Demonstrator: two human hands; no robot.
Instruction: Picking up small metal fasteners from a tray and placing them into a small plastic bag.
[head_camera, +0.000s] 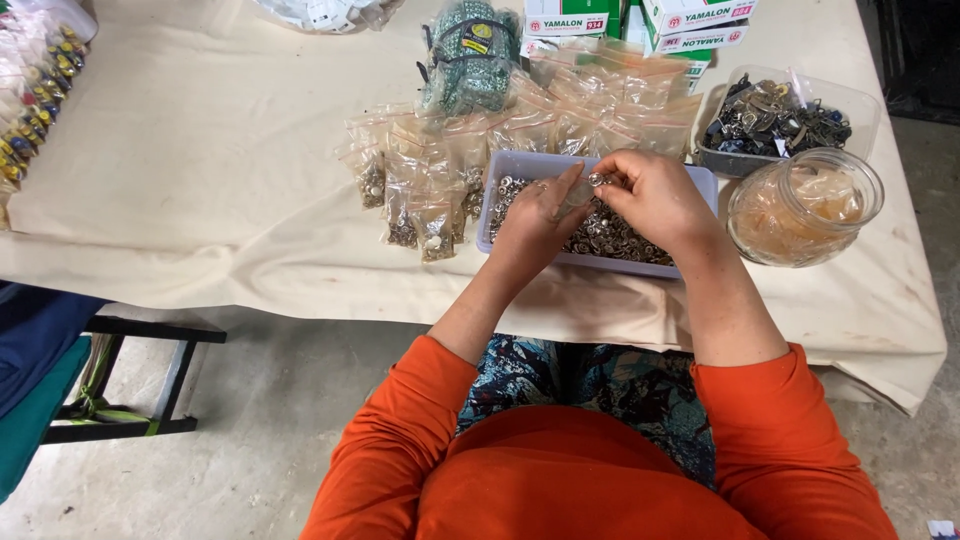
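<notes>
Two bare hands meet over a shallow pale lilac plastic tray (700, 182) filled with small silver-coloured metal rings and snap parts (610, 238). The left hand (535, 222) has its fingers closed, pinching the edge of a small clear plastic bag (577, 195) held just above the tray. The right hand (655, 198) has its fingertips pressed together on a tiny shiny metal piece (597, 179) at the mouth of that bag. Both forearms come out of orange sleeves (775, 440).

The tray sits near the front edge of a table covered with a cream cloth (200, 170). Just to its left lies a cluster of small filled clear bags holding metal parts (415, 190), and more such bags lie behind the tray. To the right stands a round clear plastic jar (805, 205) with crumpled clear bags inside, and behind it a clear plastic tub of dark metal hardware (775, 118). White and green cardboard boxes (640, 25) stand at the far edge, beside a bundled green-beaded pack (468, 60).
</notes>
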